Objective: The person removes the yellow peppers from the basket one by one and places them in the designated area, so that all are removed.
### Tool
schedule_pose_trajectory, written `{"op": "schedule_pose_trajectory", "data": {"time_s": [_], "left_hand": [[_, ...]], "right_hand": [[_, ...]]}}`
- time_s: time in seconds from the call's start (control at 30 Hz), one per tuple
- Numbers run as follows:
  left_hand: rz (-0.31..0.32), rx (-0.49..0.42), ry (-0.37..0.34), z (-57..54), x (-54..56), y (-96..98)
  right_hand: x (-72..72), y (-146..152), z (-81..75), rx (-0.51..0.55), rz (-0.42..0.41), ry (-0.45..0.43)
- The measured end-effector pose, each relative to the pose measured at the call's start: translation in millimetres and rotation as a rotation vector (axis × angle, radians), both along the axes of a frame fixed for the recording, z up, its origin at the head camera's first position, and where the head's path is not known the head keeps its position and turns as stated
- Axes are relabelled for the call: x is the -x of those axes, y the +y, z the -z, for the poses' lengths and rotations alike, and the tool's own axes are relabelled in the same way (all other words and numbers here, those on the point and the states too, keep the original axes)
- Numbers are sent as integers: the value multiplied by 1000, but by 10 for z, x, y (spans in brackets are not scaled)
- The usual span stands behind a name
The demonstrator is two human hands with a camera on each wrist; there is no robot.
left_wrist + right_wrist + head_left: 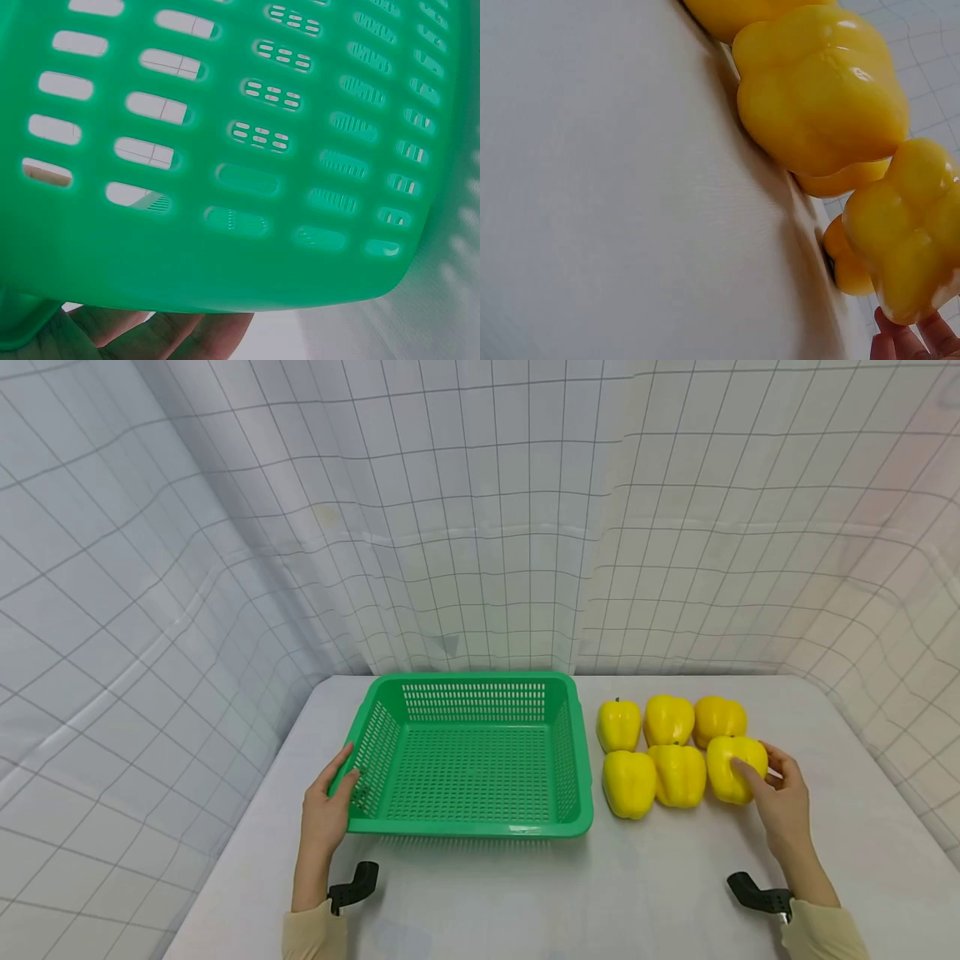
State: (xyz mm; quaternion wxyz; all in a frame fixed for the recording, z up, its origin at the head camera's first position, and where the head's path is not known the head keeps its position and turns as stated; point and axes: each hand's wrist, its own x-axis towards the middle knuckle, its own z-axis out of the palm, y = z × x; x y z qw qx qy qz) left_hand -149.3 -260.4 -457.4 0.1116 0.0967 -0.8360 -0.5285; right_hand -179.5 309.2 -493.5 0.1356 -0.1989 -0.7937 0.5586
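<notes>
A green plastic basket (468, 828) with slotted walls stands left of centre in the head view, with nothing in it. My left hand (326, 810) grips its left rim, thumb over the edge. In the left wrist view the fingers (161, 334) pass beneath the basket wall (187, 270). At the right, my right hand (783, 806) holds a yellow bell pepper (727, 768) between thumb and fingers. That pepper (900, 232) appears lifted off the table in the right wrist view, fingertips (907, 341) on its lower side.
Several more yellow bell peppers stand in two rows between basket and right hand, including a front one (628, 785), its neighbour (679, 777) and a back one (618, 725). A white grid-patterned curtain (480, 527) hangs behind the white table (540, 902).
</notes>
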Motion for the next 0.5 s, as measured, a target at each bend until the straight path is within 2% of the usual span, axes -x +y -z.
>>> {"op": "schedule_pose_trajectory", "data": {"time_s": [0.2,0.5], "left_hand": [[-1,1,5,4,-3,4],[-4,11,19,19,0,-3]], "right_hand": [[0,23,54,-28,-11,-30],[-8,75,107,-50,-67,-6]]}}
